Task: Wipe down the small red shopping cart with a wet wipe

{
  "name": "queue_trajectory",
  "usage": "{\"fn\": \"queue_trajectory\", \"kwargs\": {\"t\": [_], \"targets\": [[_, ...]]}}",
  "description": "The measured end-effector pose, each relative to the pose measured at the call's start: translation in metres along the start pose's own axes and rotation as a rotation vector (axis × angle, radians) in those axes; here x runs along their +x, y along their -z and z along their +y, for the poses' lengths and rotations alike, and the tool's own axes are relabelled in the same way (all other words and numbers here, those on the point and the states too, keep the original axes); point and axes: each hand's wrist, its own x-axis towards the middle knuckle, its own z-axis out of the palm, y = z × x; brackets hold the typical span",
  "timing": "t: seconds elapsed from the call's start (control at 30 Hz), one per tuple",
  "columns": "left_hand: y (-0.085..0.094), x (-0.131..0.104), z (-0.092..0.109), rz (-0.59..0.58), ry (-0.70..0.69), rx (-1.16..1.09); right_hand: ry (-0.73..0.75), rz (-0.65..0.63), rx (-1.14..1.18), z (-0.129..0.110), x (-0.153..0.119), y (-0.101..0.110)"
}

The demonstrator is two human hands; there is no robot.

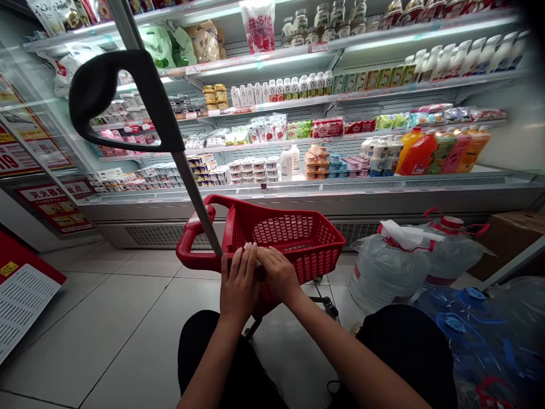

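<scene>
Two bare hands at the near rim of a red plastic rolling shopping basket, which stands on pale floor tiles between the person and an open refrigerated display case. The left hand lies on the near rim, fingers extended and close together, pointing away from the body. The right hand rests just beside it on the same rim, its fingers slanting toward the left hand and touching it. Both palms face down; whether either hand grips the rim or holds something beneath cannot be told. A grey metal pole rises at a slant from the basket's left end, left of the hands, to a black loop grip. The person's black-clad knees flank the forearms. Right of the basket stand clear water jugs with red handles, blue-tinted water bottles nearer the viewer and a cardboard box behind. Within the case, two white bottles stand left of stacked multipacks, with a large orange drink bottle farther right.
</scene>
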Motion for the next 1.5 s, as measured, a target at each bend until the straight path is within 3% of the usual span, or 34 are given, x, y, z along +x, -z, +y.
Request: {"fn": "queue_trajectory", "kwargs": {"t": [0.23,0.37,0.47,0.6,0.77,0.87,1.0,1.23,1.33,1.5], "targets": [[0.000,0.000,-0.012,-0.027,-0.044,-0.010,-0.125,-0.040,-0.169,0.100,-0.050,0.060],[0.001,0.002,-0.019,-0.039,-0.047,-0.019,-0.161,-0.055,-0.274,0.128,-0.067,0.080],[0.000,0.007,-0.020,-0.040,-0.008,-0.010,-0.199,-0.015,-0.294,0.120,-0.069,0.076],[-0.011,0.013,-0.008,-0.067,0.068,-0.004,-0.213,0.034,-0.263,0.090,-0.062,0.058],[-0.041,0.014,0.023,-0.196,-0.029,-0.085,-0.088,-0.078,-0.266,0.052,-0.044,0.034],[-0.051,0.009,0.027,-0.200,-0.003,-0.094,-0.023,-0.128,-0.305,0.042,-0.040,0.030],[-0.049,0.000,0.010,-0.191,-0.018,-0.078,-0.010,-0.149,-0.334,0.048,-0.055,0.049],[-0.045,-0.003,-0.009,-0.180,0.013,-0.101,-0.146,-0.108,-0.395,0.090,-0.112,0.099],[-0.047,0.000,-0.008,-0.175,0.016,-0.109,-0.193,-0.087,-0.372,0.090,-0.111,0.092],[-0.052,0.006,0.002,-0.207,0.014,-0.115,-0.191,-0.070,-0.288,0.062,-0.075,0.053]]}}
